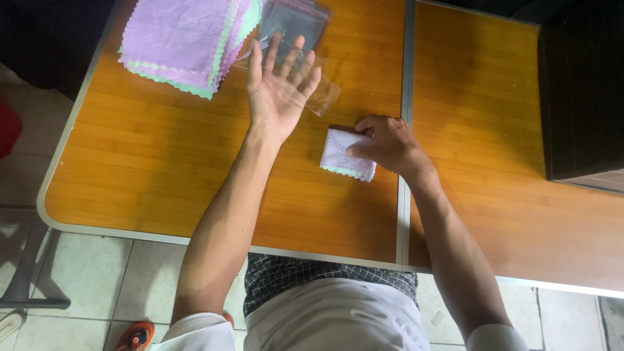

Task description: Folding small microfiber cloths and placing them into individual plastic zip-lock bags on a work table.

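Pressing down near the centre of the frame, the right hand [385, 142] is seen with fingers curled and thumb laid flat on a small folded cloth [348, 155], white-lilac with a scalloped green edge, which lies on the orange wood-grain table [149, 162] just beside the metal seam between the two tabletops. The cloth is pinned against the surface rather than lifted, and no closed grip can be made out. Higher up, toward the upper middle, the left hand [281, 88] is spread wide open, palm down, its fingers resting on a clear plastic sleeve [318, 97] at the edge of a stack of such sleeves [292, 23]. Nothing is grasped by it. A pile of lilac cloths [182, 42] with zigzag edges is stacked in the upper left. The folded cloth is judged to be light, soft and limp, likely to unfold if taken by one corner, so it is best pinched across the folded thickness. The sleeve is judged thin, slippery and easily creased, best taken at its open edge.
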